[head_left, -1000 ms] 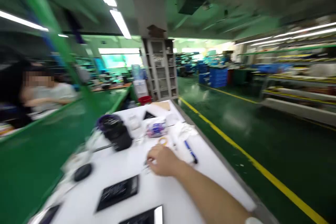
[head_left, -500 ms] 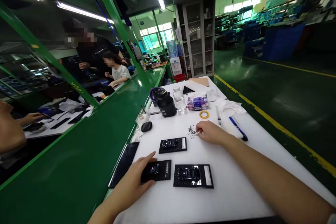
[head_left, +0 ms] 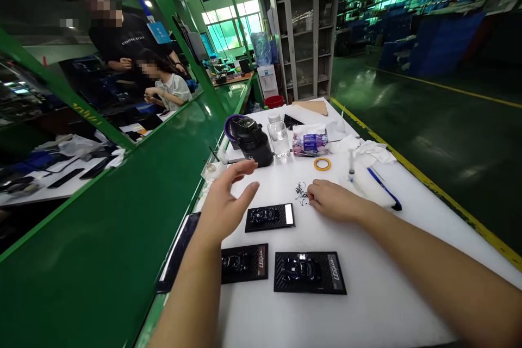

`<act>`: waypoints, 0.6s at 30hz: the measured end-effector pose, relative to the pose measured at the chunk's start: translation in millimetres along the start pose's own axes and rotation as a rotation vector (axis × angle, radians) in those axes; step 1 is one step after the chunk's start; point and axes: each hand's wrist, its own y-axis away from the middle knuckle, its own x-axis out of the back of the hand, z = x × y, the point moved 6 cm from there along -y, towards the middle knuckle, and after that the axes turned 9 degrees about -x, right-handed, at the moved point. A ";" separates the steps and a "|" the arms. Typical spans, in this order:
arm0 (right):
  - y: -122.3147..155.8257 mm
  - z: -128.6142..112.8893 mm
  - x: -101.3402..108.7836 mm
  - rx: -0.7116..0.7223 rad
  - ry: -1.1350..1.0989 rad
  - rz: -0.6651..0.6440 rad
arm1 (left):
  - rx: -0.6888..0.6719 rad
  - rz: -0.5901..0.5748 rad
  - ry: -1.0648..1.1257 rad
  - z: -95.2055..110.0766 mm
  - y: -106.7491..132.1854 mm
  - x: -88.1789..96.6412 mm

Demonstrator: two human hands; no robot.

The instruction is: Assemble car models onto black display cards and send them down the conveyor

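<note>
My left hand (head_left: 228,202) is raised over the table's left side, thumb and fingers apart, with nothing between them. My right hand (head_left: 332,198) rests on the white table beside a small pile of thin black bits (head_left: 300,191). Its fingers are curled together, and whatever they may hold is hidden. Three dark model cars on black patterned bases lie near me: the far model car (head_left: 265,215), the left model car (head_left: 240,262), partly behind my left forearm, and the right model car (head_left: 304,270). The two nearer bases carry lettered plates.
Farther back stand a black jug (head_left: 255,141), a clear bottle (head_left: 279,137) and a purple tissue pack (head_left: 310,142). A yellow tape roll (head_left: 322,159), a syringe (head_left: 351,166) and a blue-handled tool (head_left: 383,189) lie rightward. A green partition (head_left: 101,212) borders the left; two people are beyond it.
My left hand has lifted off the left model car and moved up and away from me, fingers spread. My right hand stays by the black bits. The camera view has shifted slightly.
</note>
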 end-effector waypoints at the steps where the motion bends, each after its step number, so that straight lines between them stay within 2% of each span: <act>1: 1.3 -0.5 -0.4 -0.006 0.006 0.000 | 0.023 -0.008 -0.010 -4.3 -3.2 -6.3; 4: 5.7 -1.4 -1.1 -0.023 0.013 -0.004 | 0.191 0.038 0.015 -20.0 5.2 -14.1; 6: 8.6 -0.1 -1.6 -0.024 0.005 -0.009 | 0.238 0.065 0.047 -19.5 15.7 -14.9; 10: 7.7 15.8 -9.0 -0.081 -0.048 -0.022 | 0.085 0.084 -0.115 3.4 25.4 -18.7; 13: 1.5 28.3 -17.6 -0.142 -0.068 -0.014 | -0.019 0.046 -0.190 13.6 26.4 -30.2; 18: 1.8 27.7 -23.5 -0.142 -0.093 -0.035 | -0.030 -0.027 -0.157 15.4 30.2 -42.9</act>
